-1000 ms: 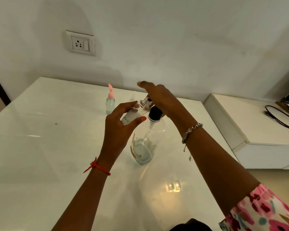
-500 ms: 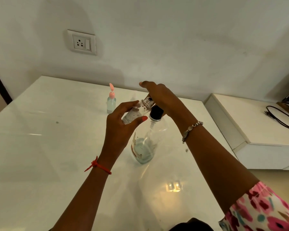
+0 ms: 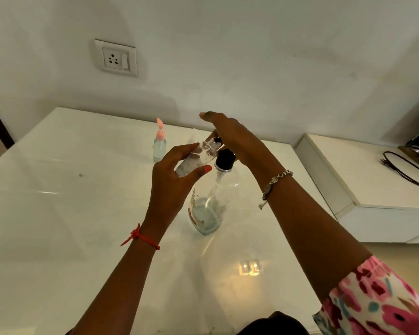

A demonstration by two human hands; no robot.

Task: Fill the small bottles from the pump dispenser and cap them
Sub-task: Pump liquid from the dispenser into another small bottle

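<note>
The pump dispenser (image 3: 211,206) stands on the table (image 3: 58,213), near its centre. The left hand (image 3: 172,187) holds a tilted small bottle (image 3: 196,158) just left of the pump head, which lies under the right hand (image 3: 235,139). A second bottle (image 3: 159,147) stands farther back, to the left. A wall socket (image 3: 116,58) is on the wall behind. A cable (image 3: 406,170) lies on the side unit (image 3: 373,189) at right.

1. The pump dispenser (image 3: 211,209) was clear, with a black collar (image 3: 225,160).
2. Behind it to the left, a pale bluish bottle (image 3: 159,149) had a pink cap (image 3: 160,131).
3. Beside its collar, the small bottle (image 3: 196,158) was clear.
4. Under it, the table (image 3: 58,213) was glossy white.
5. Nearer than it, the sleeve (image 3: 385,298) showed pink blotches on white.
</note>
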